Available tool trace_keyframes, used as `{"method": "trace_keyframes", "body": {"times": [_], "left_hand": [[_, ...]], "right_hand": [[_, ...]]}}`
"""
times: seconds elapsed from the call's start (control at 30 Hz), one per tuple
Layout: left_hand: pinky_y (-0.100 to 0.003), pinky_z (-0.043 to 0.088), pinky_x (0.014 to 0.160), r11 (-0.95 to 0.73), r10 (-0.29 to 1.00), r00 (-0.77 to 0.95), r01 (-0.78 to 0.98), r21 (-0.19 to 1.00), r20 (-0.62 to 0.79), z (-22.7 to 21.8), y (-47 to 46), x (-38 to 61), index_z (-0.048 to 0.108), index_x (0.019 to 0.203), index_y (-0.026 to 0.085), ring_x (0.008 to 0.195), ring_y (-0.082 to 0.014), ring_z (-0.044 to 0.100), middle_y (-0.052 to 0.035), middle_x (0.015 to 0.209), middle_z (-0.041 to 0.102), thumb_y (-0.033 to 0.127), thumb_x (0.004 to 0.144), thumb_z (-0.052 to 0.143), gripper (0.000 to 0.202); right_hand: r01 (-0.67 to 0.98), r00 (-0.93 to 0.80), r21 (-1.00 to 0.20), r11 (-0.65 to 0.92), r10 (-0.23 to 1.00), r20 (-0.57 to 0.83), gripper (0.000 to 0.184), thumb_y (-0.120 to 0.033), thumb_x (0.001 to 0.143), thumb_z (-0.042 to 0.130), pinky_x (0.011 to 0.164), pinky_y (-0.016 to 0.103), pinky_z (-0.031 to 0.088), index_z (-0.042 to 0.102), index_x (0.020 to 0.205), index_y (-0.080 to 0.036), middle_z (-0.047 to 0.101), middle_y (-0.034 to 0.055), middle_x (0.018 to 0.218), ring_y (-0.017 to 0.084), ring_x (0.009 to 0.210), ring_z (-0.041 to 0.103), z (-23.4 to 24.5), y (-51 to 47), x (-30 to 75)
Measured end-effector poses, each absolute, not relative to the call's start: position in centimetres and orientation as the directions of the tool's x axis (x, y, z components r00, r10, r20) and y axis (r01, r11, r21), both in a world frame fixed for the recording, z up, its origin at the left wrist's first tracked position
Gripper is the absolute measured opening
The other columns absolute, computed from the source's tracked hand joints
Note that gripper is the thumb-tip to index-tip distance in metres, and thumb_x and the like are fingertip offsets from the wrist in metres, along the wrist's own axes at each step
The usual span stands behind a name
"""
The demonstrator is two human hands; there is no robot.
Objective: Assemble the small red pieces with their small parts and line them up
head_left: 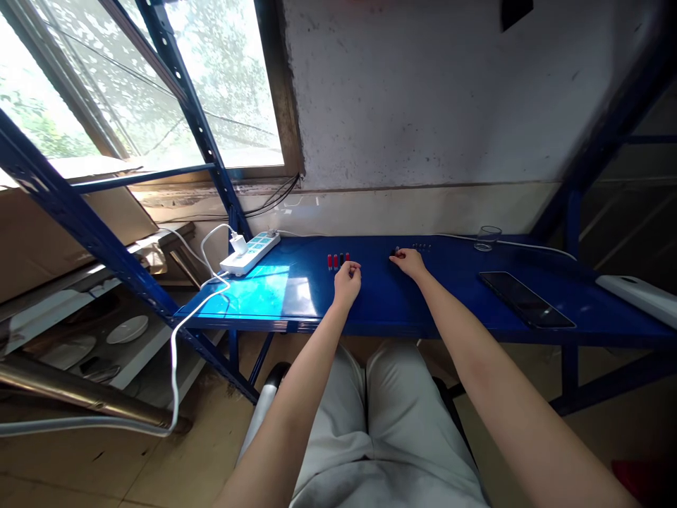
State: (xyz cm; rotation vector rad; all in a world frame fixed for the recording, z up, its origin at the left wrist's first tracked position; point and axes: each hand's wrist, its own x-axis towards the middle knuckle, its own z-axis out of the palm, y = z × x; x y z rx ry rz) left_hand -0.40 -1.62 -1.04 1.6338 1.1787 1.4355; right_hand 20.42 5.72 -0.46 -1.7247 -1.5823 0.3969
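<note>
My left hand point(348, 279) is closed, fingers curled, just in front of a short row of small red and black pieces point(335, 262). These are slim, upright in the picture, with what look like thin metal tips. Whatever the left fingers may hold is hidden. Farther right, my right hand point(410, 262) is closed in a pinch at a small dark piece point(393, 252), its kind too small to tell. Several tiny shiny bits point(422, 247) lie just beyond the right hand. All of this is on a blue tabletop point(381, 303).
A white power strip point(250, 252) with a plugged-in cable is at the left end. On the right are a clear glass point(487, 238), a black phone point(526, 300) and a white object point(637, 296). Blue metal posts point(193, 120) frame the table; a wall stands behind.
</note>
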Motion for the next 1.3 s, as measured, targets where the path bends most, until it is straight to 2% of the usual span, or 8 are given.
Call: {"method": "trace_keyframes", "body": {"times": [0.17,0.5,0.83,1.13,1.3], "left_hand": [[-0.022,0.042,0.058,-0.367,0.927,0.004,0.211,0.906,0.375,-1.1,-1.5,-0.4,0.056,0.085,0.018,0.062,-0.0103,0.052,-0.0003,0.07,0.055,0.022,0.082,0.044,0.013],[-0.022,0.041,0.057,-0.367,0.929,0.027,0.218,0.904,0.37,-1.1,-1.7,-0.4,0.056,0.086,0.019,0.061,-0.0108,0.052,-0.0009,0.071,0.056,0.023,0.082,0.045,0.013],[-0.022,0.04,0.055,-0.359,0.932,0.031,0.228,0.905,0.362,-1.0,-1.8,-0.4,0.056,0.086,0.019,0.06,-0.0108,0.051,-0.001,0.07,0.057,0.023,0.081,0.045,0.013],[-0.021,0.04,0.054,-0.369,0.928,0.039,0.221,0.903,0.369,-1.2,-1.7,-0.4,0.057,0.087,0.019,0.06,-0.0106,0.051,-0.0012,0.07,0.057,0.024,0.082,0.045,0.014],[-0.02,0.04,0.052,-0.334,0.941,0.008,0.17,0.927,0.338,-1.1,-1.6,-0.4,0.056,0.087,0.018,0.056,-0.0089,0.05,-0.0009,0.071,0.057,0.023,0.081,0.046,0.012]], "right_hand": [[0.778,0.218,-0.628,-0.025,0.948,0.232,0.018,-0.034,0.072,0.06,0.056,0.026,0.039,0.066,0.077,-0.017,0.065,0.0065,0.078,0.016,0.065,0.057,-0.7,6.2,19.7],[0.792,0.255,-0.604,-0.095,0.949,0.185,0.022,-0.035,0.075,0.061,0.059,0.026,0.041,0.067,0.088,-0.018,0.066,0.0094,0.089,0.019,0.076,0.06,-0.6,6.6,19.3],[0.783,0.286,-0.606,-0.138,0.945,0.155,0.021,-0.035,0.075,0.063,0.059,0.027,0.041,0.067,0.087,-0.018,0.067,0.0094,0.085,0.019,0.073,0.06,-0.3,6.7,19.1],[0.775,0.195,-0.622,-0.107,0.978,0.075,0.01,-0.016,0.075,0.059,0.063,0.025,0.043,0.065,0.082,-0.011,0.066,0.0118,0.085,0.018,0.074,0.06,-0.4,7.7,20.6],[0.77,0.193,-0.628,-0.114,0.979,0.059,0.012,-0.018,0.077,0.058,0.064,0.026,0.044,0.066,0.081,-0.01,0.067,0.0123,0.084,0.019,0.077,0.061,-0.3,7.6,20.5]]}}
